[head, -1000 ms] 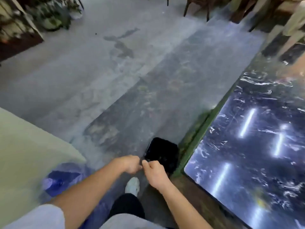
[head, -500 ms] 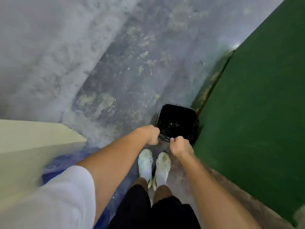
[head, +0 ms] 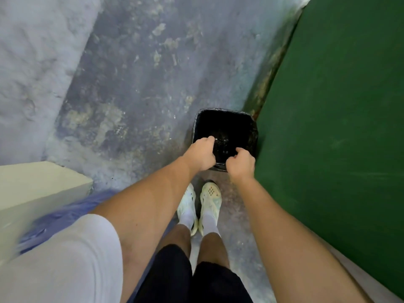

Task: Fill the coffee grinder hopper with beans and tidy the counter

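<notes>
Nearest the camera, black shorts (head: 192, 278) and pale perforated shoes (head: 199, 204) are seen on a worn grey floor (head: 131, 84). Both arms are stretched forward over a black-lined bin (head: 227, 125), which is set on the floor against a green panel (head: 338, 127). The left hand (head: 202, 153) and the right hand (head: 240, 164) are held apart above the bin's near edge — fingers loosely curled, nothing visibly gripped. Small pale specks are glimpsed in the bin's dark bottom. The grinder and beans are not in view.
</notes>
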The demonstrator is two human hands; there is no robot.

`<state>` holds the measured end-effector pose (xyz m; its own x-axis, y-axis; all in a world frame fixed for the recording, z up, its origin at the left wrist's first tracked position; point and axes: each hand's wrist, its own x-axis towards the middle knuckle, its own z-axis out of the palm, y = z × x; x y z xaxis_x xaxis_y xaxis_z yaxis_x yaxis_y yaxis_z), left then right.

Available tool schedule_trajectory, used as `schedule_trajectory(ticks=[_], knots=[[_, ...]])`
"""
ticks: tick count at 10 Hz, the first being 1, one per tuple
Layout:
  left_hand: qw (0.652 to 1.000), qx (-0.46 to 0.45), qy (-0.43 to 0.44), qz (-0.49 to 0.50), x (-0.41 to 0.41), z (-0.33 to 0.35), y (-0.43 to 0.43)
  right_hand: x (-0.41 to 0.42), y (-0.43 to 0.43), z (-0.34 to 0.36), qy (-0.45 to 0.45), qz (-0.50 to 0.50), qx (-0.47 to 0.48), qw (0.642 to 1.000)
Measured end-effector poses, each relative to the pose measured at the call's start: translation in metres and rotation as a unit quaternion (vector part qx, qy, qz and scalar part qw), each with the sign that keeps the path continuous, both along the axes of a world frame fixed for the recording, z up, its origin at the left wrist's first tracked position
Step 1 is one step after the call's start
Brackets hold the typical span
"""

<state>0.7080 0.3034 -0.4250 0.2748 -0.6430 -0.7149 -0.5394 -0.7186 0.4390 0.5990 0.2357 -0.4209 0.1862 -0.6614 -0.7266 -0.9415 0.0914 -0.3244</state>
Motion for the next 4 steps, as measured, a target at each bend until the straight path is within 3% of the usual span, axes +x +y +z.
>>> schedule_trajectory(ticks=[2,4], knots=[[0.996,0.063,-0.004,-0.071,0.012,0.03,0.018,-0.007,0.009,0.033,0.004,0.088,0.039,0.995],[0.963,0.161,-0.083,-0.202,0.011,0.106,0.038,-0.019,0.024,0.107,0.034,0.191,0.058,0.979]])
